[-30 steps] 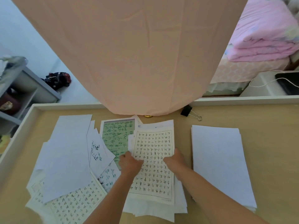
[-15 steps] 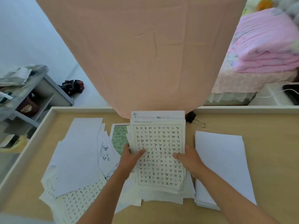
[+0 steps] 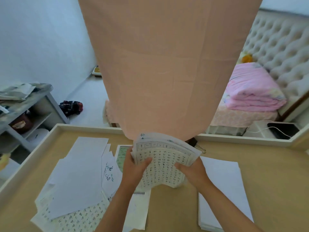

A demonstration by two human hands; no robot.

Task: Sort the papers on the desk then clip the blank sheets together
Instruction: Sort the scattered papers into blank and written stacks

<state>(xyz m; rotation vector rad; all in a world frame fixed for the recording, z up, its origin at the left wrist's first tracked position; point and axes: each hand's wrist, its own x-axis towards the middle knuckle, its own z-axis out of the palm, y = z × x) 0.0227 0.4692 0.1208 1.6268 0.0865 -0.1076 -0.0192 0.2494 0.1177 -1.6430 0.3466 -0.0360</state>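
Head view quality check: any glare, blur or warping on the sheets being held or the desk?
Head view: soft, even light, no glare on the blank stack; wide-angle warp bends the desk rim; the written sheets held by left hand and right hand look slightly soft, characters unreadable.

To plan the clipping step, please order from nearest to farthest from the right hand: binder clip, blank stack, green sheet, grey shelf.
1. blank stack, just right of the right hand.
2. binder clip, just behind it.
3. green sheet, past the left hand.
4. grey shelf, far left, off the desk.
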